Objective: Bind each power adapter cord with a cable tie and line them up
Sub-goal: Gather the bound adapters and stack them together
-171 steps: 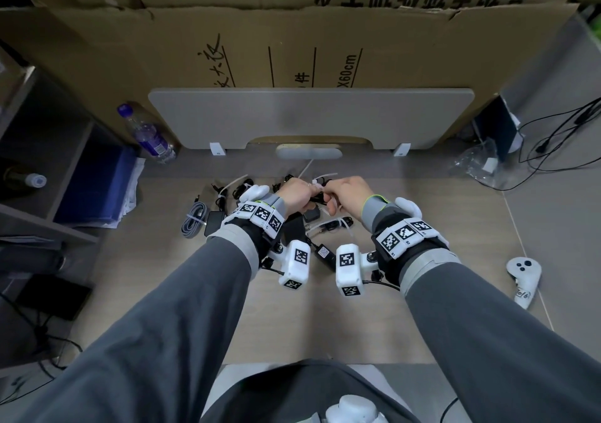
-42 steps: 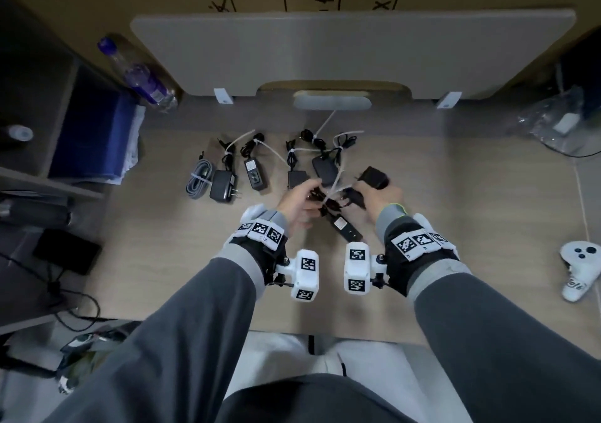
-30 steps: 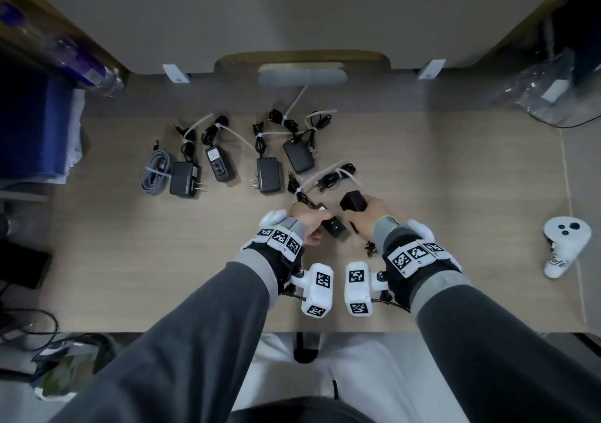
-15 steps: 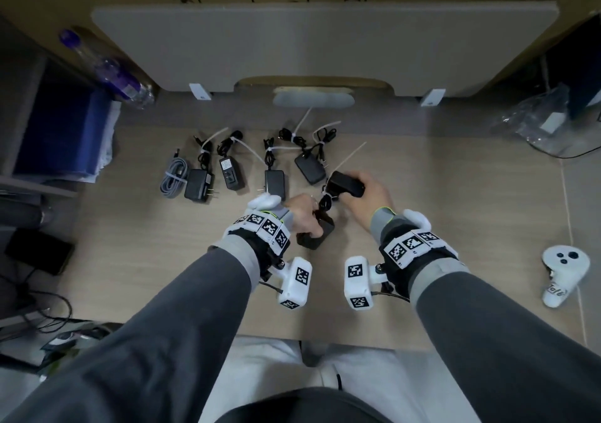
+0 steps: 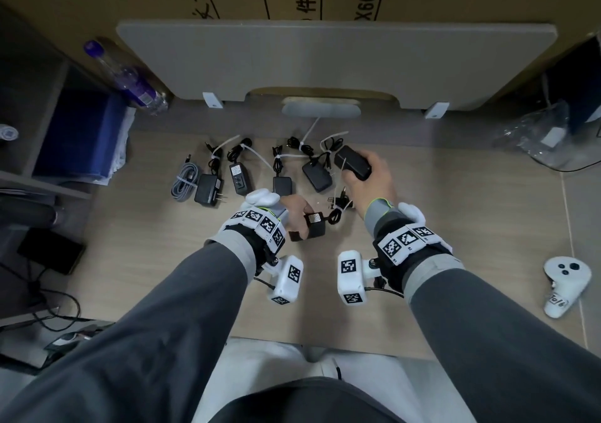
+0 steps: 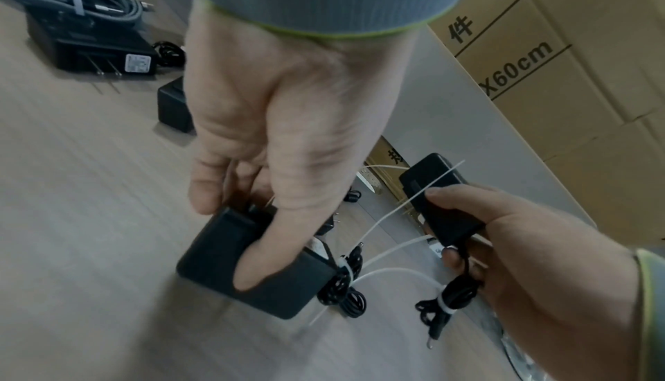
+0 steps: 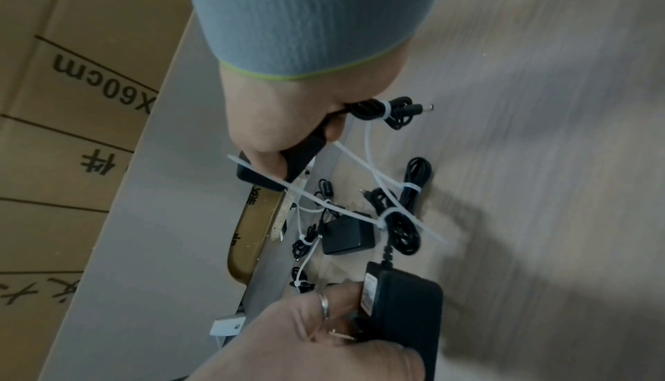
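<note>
my right hand [image 5: 367, 182] grips one rigid adapter [image 5: 353, 163], left hand [image 5: 294, 212] another [image 5: 313, 225]; light bricks, hold the bodies, cords flop.

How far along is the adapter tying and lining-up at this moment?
Done: a tied grey cable and four tied adapters lie in a row. In hand: the right hand holds a tied adapter at the row's end; the left hand grips another tied adapter. Left: setting both into line.
</note>
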Tool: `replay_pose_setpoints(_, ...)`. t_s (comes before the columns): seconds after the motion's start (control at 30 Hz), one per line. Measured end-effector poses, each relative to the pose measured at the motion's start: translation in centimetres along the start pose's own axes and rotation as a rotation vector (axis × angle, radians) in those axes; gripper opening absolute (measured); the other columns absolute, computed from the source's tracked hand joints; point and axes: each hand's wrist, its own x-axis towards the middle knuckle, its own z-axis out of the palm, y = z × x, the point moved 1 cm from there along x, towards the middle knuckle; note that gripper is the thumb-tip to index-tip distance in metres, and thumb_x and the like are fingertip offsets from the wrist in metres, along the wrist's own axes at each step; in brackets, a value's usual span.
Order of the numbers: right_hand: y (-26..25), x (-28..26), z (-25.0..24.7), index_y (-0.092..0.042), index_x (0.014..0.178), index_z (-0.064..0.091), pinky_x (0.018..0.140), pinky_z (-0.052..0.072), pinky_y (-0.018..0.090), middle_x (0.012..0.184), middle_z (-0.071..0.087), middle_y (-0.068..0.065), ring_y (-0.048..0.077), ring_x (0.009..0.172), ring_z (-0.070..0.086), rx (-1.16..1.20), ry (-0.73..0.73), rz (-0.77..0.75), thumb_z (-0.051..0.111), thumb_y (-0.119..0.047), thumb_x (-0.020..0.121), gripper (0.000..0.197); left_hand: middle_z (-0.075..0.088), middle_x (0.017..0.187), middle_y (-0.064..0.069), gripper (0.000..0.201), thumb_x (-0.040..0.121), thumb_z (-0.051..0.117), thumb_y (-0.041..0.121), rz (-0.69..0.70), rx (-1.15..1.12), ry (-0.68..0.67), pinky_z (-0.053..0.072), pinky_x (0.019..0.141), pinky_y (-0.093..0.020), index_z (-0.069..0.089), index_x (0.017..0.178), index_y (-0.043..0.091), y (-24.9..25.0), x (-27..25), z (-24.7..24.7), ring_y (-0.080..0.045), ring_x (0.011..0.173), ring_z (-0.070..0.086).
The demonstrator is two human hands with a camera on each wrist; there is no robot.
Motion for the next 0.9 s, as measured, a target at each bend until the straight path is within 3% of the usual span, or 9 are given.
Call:
replay_pose_setpoints(0.1,-0.6,0.3,0.1,-0.032,0.125,0.059,0.088,0.048,0.032,0.119,0.058,-0.005,0.018,0.103,0.060,0.003,0.062,-0.045,0.065,-0.025,0.083,0.043,0.067,0.110,-0.002,0.045,0.078,0.071,0.013,0.020,0.112,0.052,0.042,0.075,-0.021,0.069,0.120,0.029,-0.7,0.3,-0.4,-0.018,0.091,0.056)
replay_pose_setpoints(0.2,-1.2,1.1,0.9,-0.029,0.129,0.057,0.090,0.049,0.032,0.117,0.066,0.001,0.022,0.102,0.062,-0.064,-0.159,0.018,0.065,-0.022,0.086,0.044,0.051,0.124,-0.007,0.035,0.085,0.067,0.028,0.054,0.201,0.271,0.034,0.093,-0.030,0.068,0.119,0.037,-0.8,0.8,-0.6,-0.030,0.114,0.043)
replay_pose_setpoints(0.3,-0.8,1.3,2.4,-0.030,0.131,0.057,0.089,0.053,0.035,0.112,0.070,0.005,0.029,0.099,0.066,-0.257,-0.351,0.064,0.063,-0.017,0.085,0.048,0.042,0.127,-0.007,0.035,0.087,0.060,0.011,0.081,0.122,0.380,0.038,0.100,-0.032,0.071,0.115,0.028,-0.6,1.2,-1.2,-0.029,0.115,0.043)
replay_pose_setpoints(0.37,-0.2,1.1,3.1,-0.031,0.132,0.057,0.088,0.053,0.035,0.111,0.071,0.006,0.031,0.098,0.066,-0.344,-0.391,0.101,0.062,-0.016,0.084,0.051,0.044,0.124,-0.005,0.038,0.083,0.062,0.002,0.139,-0.013,0.391,0.041,0.100,-0.031,0.073,0.105,0.031,-0.6,1.2,-2.1,-0.024,0.113,0.050)
replay_pose_setpoints(0.47,0.6,0.9,3.5,-0.033,0.130,0.059,0.086,0.054,0.037,0.106,0.071,0.004,0.030,0.095,0.067,-0.414,-0.432,0.127,0.063,-0.023,0.083,0.049,0.045,0.123,-0.003,0.039,0.076,0.068,-0.003,0.199,-0.130,0.412,0.043,0.093,-0.027,0.073,0.096,0.030,-0.5,1.0,-2.9,-0.019,0.109,0.052)
replay_pose_setpoints(0.63,1.3,0.8,3.7,-0.033,0.130,0.054,0.088,0.050,0.032,0.108,0.067,-0.004,0.025,0.097,0.063,-0.236,-0.454,0.113,0.064,-0.021,0.084,0.049,0.044,0.123,0.002,0.043,0.072,0.066,-0.002,0.165,-0.316,0.458,0.044,0.074,-0.025,0.058,0.106,0.022,-0.1,1.4,-3.2,-0.014,0.099,0.050)
replay_pose_setpoints(0.73,1.3,1.2,3.4,-0.027,0.133,0.054,0.086,0.050,0.028,0.113,0.068,0.002,0.023,0.099,0.063,-0.067,-0.470,0.135,0.067,-0.010,0.079,0.058,0.052,0.118,-0.001,0.047,0.063,0.065,-0.001,0.171,-0.621,0.356,0.045,0.063,-0.028,0.054,0.101,0.025,-0.4,2.0,-2.7,-0.022,0.096,0.058)
replay_pose_setpoints(0.83,1.2,1.6,3.4,-0.025,0.134,0.050,0.071,0.049,0.018,0.105,0.066,0.001,0.020,0.088,0.062,0.036,-0.479,0.122,0.073,-0.009,0.079,0.062,0.057,0.121,-0.004,0.051,0.061,0.060,-0.003,0.129,-0.926,0.300,0.041,0.058,-0.025,0.052,0.101,0.028,-0.4,2.3,-2.1,-0.021,0.090,0.054)
replay_pose_setpoints(0.9,1.2,1.5,3.7,-0.018,0.138,0.048,0.082,0.048,0.022,0.113,0.065,0.004,0.021,0.098,0.062,0.096,-0.487,0.085,0.073,-0.012,0.083,0.060,0.057,0.124,-0.005,0.055,0.062,0.052,-0.008,0.062,-1.121,0.279,0.044,0.055,-0.027,0.051,0.099,0.032,-0.1,2.8,-2.0,-0.026,0.090,0.056)
